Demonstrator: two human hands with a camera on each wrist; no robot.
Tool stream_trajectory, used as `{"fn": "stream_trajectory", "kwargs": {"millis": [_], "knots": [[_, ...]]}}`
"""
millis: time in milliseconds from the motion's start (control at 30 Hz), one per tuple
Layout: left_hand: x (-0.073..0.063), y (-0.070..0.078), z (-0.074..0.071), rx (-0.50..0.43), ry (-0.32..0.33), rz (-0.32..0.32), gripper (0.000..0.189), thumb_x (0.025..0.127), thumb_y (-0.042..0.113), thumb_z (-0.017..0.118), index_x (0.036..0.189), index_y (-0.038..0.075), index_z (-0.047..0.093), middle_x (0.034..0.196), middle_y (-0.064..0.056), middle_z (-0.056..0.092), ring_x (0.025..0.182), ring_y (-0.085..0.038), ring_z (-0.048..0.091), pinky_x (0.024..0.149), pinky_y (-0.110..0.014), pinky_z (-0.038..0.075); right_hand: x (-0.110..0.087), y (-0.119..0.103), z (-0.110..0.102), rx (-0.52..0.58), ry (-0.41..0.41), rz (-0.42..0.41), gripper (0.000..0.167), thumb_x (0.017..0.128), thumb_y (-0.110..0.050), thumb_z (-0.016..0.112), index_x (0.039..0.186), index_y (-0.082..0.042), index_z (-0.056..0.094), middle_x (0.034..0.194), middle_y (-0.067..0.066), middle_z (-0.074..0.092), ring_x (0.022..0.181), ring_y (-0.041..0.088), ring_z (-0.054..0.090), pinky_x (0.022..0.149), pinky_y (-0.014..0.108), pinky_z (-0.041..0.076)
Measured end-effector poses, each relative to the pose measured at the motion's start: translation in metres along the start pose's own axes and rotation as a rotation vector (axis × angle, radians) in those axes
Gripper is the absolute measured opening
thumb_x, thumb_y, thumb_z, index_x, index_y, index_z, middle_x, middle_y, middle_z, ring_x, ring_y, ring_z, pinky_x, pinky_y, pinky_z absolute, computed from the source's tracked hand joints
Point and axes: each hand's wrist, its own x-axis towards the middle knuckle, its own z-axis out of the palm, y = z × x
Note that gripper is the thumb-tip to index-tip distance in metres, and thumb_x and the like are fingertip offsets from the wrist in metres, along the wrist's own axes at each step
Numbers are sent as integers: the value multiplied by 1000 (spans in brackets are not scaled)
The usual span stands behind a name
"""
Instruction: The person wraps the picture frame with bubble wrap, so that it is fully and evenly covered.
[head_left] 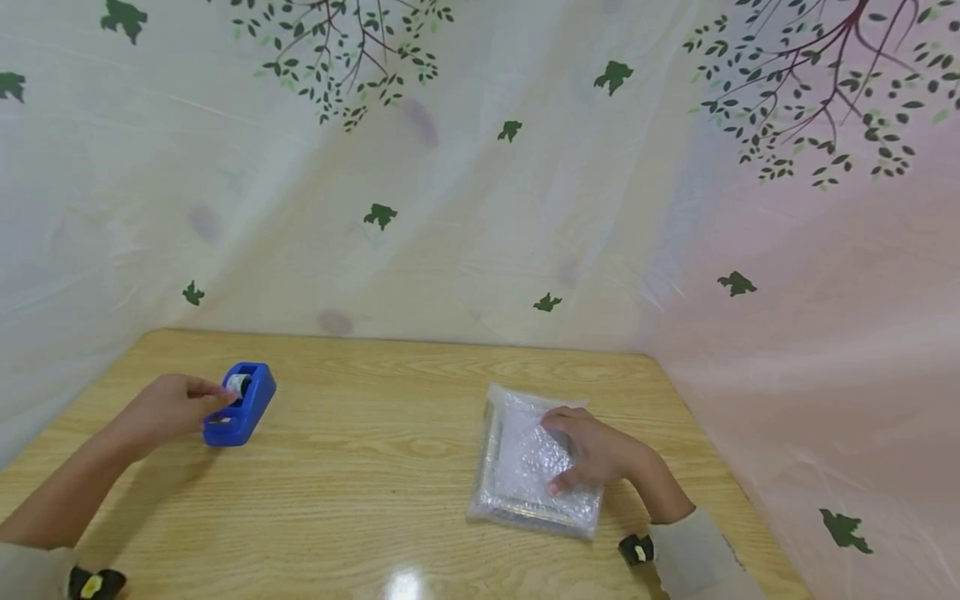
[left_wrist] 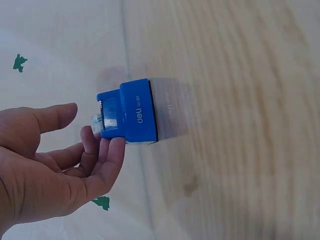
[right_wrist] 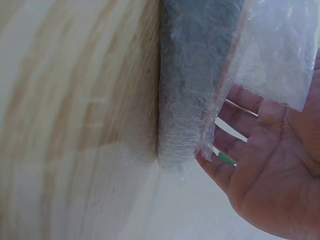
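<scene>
At the left of the table, a blue tape dispenser [head_left: 258,400] holds a roll of clear tape [head_left: 237,385]. My left hand [head_left: 168,410] reaches to its near side, fingertips at the tape. In the left wrist view, the left thumb [left_wrist: 59,116] stands apart from the loosely bent fingers, close to the dispenser's toothed cutter [left_wrist: 101,117]. A flat, frame-like item in bubble wrap [head_left: 517,467] lies right of the middle. My right hand [head_left: 600,450] rests on its right part, thumb and fingers spread over the wrap. A loose wrap flap [right_wrist: 280,55] hangs over the right fingers in the right wrist view.
The wood-grain table [head_left: 360,500] spans the space between the dispenser and the wrapped item. A pale cloth [head_left: 465,208] with leaf and bird prints rises behind the table and along its sides. Dark bands with small cameras sit at both sleeves.
</scene>
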Motion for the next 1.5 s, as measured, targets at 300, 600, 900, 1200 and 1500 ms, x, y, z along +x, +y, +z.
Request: {"fn": "stream_trajectory", "kwargs": {"millis": [300, 600, 900, 1200, 1500], "knots": [[7, 3, -13, -183, -111, -41, 54, 109, 19, 48, 131, -31, 44, 116, -36, 62, 105, -35, 65, 84, -37, 60, 1, 1, 0, -2, -5, 9, 110, 73, -62, 84, 148, 6, 43, 154, 24, 44, 143, 46, 36, 116, 60, 31], [9, -2, -15, -362, -124, -85, 38, 104, 8, 55, 119, -27, 56, 90, 2, 66, 79, -6, 64, 74, -27, 60, 2, 2, -1, 2, -1, 5, 110, 72, -62, 84, 148, 6, 43, 153, 23, 44, 142, 46, 37, 115, 60, 32], [13, -8, -19, -507, -192, -121, 20, 103, 5, 56, 104, -10, 70, 90, 2, 70, 82, -9, 67, 78, -29, 60, 2, 1, 1, -3, -4, 7, 111, 72, -62, 84, 149, 6, 41, 154, 25, 43, 142, 47, 37, 115, 61, 31], [13, -11, -18, -556, -201, -135, 20, 102, 8, 58, 105, -5, 72, 92, 0, 71, 84, -11, 70, 79, -30, 60, 3, 2, 1, -3, 1, -8, 110, 73, -60, 85, 149, 6, 42, 153, 25, 44, 141, 47, 38, 115, 61, 32], [10, -8, -21, -629, -215, -115, 23, 104, 7, 51, 103, -1, 73, 98, -1, 74, 90, -11, 71, 83, -30, 59, 3, 0, 0, -8, 3, 5, 110, 73, -62, 83, 149, 6, 42, 153, 25, 44, 142, 46, 37, 115, 60, 32]]}}
